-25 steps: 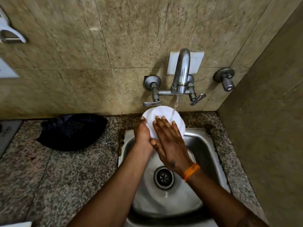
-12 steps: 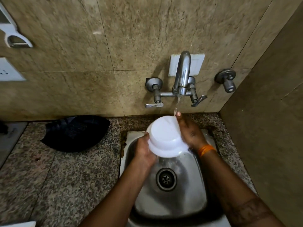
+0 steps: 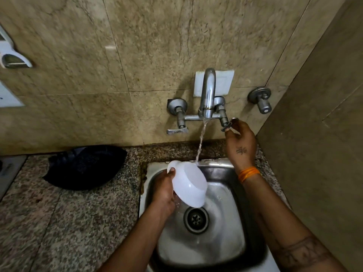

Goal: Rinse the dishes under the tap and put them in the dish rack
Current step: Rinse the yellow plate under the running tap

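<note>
Left hand [image 3: 164,190] grips the white bowl [image 3: 189,185] by its rim, thumb over the upper edge, fingers underneath. Bowl is tilted, base facing up and to the right, held over the steel sink [image 3: 231,242] above the drain [image 3: 196,219]. Water stream [image 3: 200,143] from the tap spout [image 3: 208,93] lands on the bowl's upper edge, near the sink's back rim. Droplets visible just below the bowl beside the left hand.

Right hand [image 3: 240,143] is raised to the wall, fingertips pinching the right tap lever [image 3: 228,125]. Orange thread band [image 3: 248,173] on the right wrist; small mark on the back of the hand.

Left tap lever [image 3: 177,131] is untouched. A separate round valve [image 3: 260,99] is on the wall, right of the tap.

Sink is set into the speckled granite bench [image 3: 64,222], at its right end against the side wall. Dark cloth [image 3: 84,166] lies on the bench at the back edge, left of the sink, apart from it.
</note>
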The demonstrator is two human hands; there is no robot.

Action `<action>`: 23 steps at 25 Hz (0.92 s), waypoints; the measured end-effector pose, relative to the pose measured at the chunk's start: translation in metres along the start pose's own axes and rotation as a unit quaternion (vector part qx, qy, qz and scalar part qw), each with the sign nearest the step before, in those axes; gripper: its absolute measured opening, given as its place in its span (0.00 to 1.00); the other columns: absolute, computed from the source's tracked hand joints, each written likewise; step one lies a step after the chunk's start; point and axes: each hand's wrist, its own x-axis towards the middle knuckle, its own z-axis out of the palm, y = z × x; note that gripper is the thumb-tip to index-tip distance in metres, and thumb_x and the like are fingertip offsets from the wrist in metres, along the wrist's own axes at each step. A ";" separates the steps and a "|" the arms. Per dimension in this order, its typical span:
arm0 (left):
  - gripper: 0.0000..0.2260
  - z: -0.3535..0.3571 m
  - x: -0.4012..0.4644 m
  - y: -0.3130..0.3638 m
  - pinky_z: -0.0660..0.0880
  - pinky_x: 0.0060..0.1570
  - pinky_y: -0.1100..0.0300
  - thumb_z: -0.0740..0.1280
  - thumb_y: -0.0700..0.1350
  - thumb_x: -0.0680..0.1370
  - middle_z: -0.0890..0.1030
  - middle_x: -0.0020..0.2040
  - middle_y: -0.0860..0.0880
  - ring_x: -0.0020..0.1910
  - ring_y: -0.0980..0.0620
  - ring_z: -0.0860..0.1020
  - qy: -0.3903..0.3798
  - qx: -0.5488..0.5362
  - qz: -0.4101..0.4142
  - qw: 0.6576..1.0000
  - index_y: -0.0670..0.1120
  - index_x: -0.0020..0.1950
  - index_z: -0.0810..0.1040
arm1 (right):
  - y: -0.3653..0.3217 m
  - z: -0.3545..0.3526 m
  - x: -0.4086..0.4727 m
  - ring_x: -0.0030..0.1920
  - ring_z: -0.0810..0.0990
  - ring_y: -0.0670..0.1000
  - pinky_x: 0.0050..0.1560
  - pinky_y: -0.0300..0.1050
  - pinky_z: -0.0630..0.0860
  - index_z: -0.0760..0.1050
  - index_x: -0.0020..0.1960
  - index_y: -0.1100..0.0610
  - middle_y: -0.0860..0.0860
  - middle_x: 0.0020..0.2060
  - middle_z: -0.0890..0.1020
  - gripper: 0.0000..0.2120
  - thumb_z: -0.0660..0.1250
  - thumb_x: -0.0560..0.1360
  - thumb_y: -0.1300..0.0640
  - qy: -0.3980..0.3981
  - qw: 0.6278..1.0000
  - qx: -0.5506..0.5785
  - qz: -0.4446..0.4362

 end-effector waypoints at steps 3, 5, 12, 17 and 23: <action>0.06 -0.007 -0.005 -0.003 0.78 0.34 0.57 0.63 0.47 0.84 0.82 0.52 0.48 0.47 0.47 0.81 0.022 0.004 0.036 0.999 0.50 0.59 0.78 | -0.010 0.000 -0.009 0.56 0.83 0.56 0.57 0.53 0.80 0.76 0.66 0.55 0.55 0.58 0.84 0.17 0.67 0.77 0.57 -0.002 0.994 -0.058 -0.094; 0.08 -0.011 -0.008 -0.005 0.79 0.32 0.57 0.62 0.46 0.85 0.83 0.53 0.47 0.47 0.47 0.80 0.025 -0.002 0.043 0.999 0.50 0.61 0.78 | -0.011 -0.001 -0.014 0.58 0.82 0.59 0.58 0.55 0.79 0.73 0.68 0.58 0.57 0.60 0.82 0.20 0.67 0.76 0.57 -0.030 0.986 -0.107 -0.128; 0.09 -0.025 -0.019 -0.017 0.79 0.47 0.49 0.61 0.46 0.85 0.83 0.56 0.45 0.52 0.44 0.81 -0.017 -0.067 0.023 0.997 0.50 0.63 0.78 | 0.008 -0.023 -0.032 0.63 0.79 0.54 0.63 0.51 0.76 0.72 0.72 0.55 0.55 0.67 0.79 0.22 0.68 0.79 0.53 -0.106 0.988 -0.088 -0.068; 0.16 -0.055 -0.025 -0.018 0.78 0.51 0.49 0.62 0.44 0.84 0.81 0.64 0.39 0.59 0.43 0.80 -0.034 -0.153 0.000 0.988 0.41 0.71 0.75 | 0.074 -0.004 -0.115 0.47 0.83 0.57 0.48 0.54 0.82 0.80 0.48 0.53 0.63 0.50 0.84 0.07 0.64 0.82 0.55 -0.170 0.946 0.033 0.274; 0.13 -0.118 -0.034 -0.007 0.82 0.43 0.49 0.63 0.47 0.84 0.84 0.56 0.42 0.52 0.44 0.83 -0.007 -0.088 0.006 0.996 0.43 0.66 0.78 | 0.062 0.019 -0.154 0.35 0.85 0.54 0.34 0.44 0.82 0.82 0.58 0.62 0.58 0.41 0.86 0.11 0.65 0.78 0.68 -0.302 0.853 0.177 0.387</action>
